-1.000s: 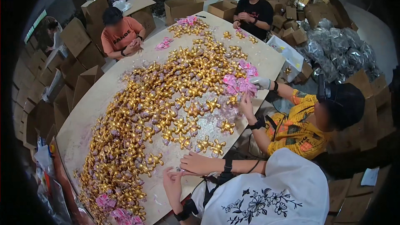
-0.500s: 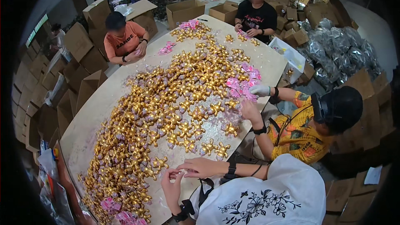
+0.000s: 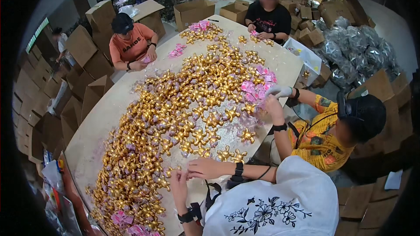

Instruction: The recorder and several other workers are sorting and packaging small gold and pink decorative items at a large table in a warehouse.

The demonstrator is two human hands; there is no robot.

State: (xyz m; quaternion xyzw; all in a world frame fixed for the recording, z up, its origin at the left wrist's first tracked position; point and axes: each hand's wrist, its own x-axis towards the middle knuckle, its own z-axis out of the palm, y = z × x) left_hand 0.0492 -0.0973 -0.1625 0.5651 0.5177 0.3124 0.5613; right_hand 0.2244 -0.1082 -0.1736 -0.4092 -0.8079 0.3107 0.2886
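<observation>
My left hand (image 3: 178, 188) and my right hand (image 3: 209, 168) meet at the near edge of the table, fingertips pinched together. Whatever lies between the fingers is too small to make out. Just beyond them spreads a large heap of shiny gold bear-shaped figures (image 3: 153, 126), many with a clear or purplish part. A few single gold figures (image 3: 224, 153) lie close to my right hand. Pink packets (image 3: 121, 218) rest on the near left end of the heap.
Three people sit around the pale table (image 3: 96, 135); the one in yellow (image 3: 321, 139) is close on my right. More pink packets (image 3: 258, 89) lie by that person's hands. A white bin (image 3: 306, 59), silver bags (image 3: 363, 52) and cardboard boxes (image 3: 194, 13) surround the table.
My hands have shifted slightly up and left, fingers still together. The person in yellow has brought both hands together. The person in orange has lowered one hand towards the table.
</observation>
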